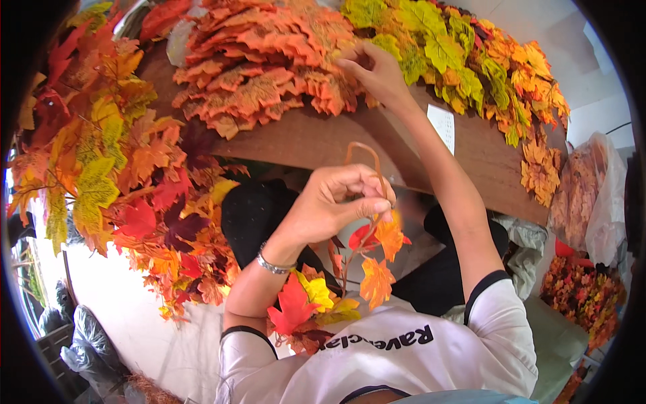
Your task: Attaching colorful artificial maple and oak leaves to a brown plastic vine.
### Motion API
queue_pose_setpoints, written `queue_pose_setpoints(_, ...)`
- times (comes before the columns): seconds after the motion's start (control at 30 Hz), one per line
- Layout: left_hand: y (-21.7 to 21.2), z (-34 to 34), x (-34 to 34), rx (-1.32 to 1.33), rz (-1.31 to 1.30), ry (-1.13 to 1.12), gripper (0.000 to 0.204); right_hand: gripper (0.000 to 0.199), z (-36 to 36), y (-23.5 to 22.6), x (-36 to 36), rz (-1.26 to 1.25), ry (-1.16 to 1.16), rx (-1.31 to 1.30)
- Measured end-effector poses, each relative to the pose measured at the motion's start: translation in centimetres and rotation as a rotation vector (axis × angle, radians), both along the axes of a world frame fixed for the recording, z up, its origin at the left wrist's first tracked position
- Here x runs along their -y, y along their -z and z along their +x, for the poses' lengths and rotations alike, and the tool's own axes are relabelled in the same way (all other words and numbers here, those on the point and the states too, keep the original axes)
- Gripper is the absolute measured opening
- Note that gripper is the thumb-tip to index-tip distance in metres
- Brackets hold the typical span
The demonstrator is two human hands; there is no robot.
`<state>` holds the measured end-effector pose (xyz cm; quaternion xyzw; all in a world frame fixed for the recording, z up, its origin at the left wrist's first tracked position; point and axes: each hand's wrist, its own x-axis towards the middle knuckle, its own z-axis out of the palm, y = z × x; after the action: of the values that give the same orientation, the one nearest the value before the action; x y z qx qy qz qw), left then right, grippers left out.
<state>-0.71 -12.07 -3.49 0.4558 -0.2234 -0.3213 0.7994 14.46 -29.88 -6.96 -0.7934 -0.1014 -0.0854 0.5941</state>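
Observation:
My left hand (pixel 353 202) is closed in a pinch on the brown stem of an artificial maple leaf garland. The stem (pixel 363 147) loops up above the fingers. Below the hand the garland's orange leaf (pixel 378 283), red leaf (pixel 293 304) and yellow leaf (pixel 316 291) hang in front of my shirt. Stretched out to the table, my right hand (pixel 380 73) has its fingers curled together at the right edge of a big stack of orange artificial maple leaves (pixel 256 67). Its fingertips pinch a leaf there, partly hidden among the others.
The brown wooden table (pixel 296 145) curves around in front of me. Yellow-green leaves (pixel 437 47) and orange leaves (pixel 538 165) lie at its right, by a white paper slip (pixel 441 128). Mixed autumn garlands (pixel 101 175) drape over the left side. A clear bag of leaves (pixel 582 195) stands right.

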Motion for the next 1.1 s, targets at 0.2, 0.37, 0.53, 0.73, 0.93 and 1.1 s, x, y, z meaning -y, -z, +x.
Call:
queue_pose_setpoints(0.2,-0.2,0.3,0.7,0.042,0.009,-0.012,0.010,0.023,2.3,-2.5,0.1,-0.170,0.052,0.044)
queue_pose_setpoints(0.37,0.1,0.2,0.5,0.041,0.014,-0.033,0.012,0.031,0.8,-1.6,-1.7,-0.473,0.118,0.152)
queue_pose_setpoints(0.53,-0.1,-0.1,0.7,0.048,0.034,-0.037,0.014,0.025,1.3,1.5,-3.6,-0.410,0.262,0.303)
queue_pose_setpoints(0.73,-0.1,0.0,0.6,0.048,0.029,-0.017,0.014,0.016,1.8,2.5,-2.8,0.032,0.204,0.018)
queue_pose_setpoints(0.93,0.4,0.0,0.6,-0.005,-0.059,-0.121,0.009,0.015,1.4,0.5,-1.3,0.039,0.242,0.090)
queue_pose_setpoints(1.1,0.9,0.8,0.7,-0.077,-0.064,-0.316,0.003,0.012,-1.1,-2.1,1.3,0.444,0.085,-0.003)
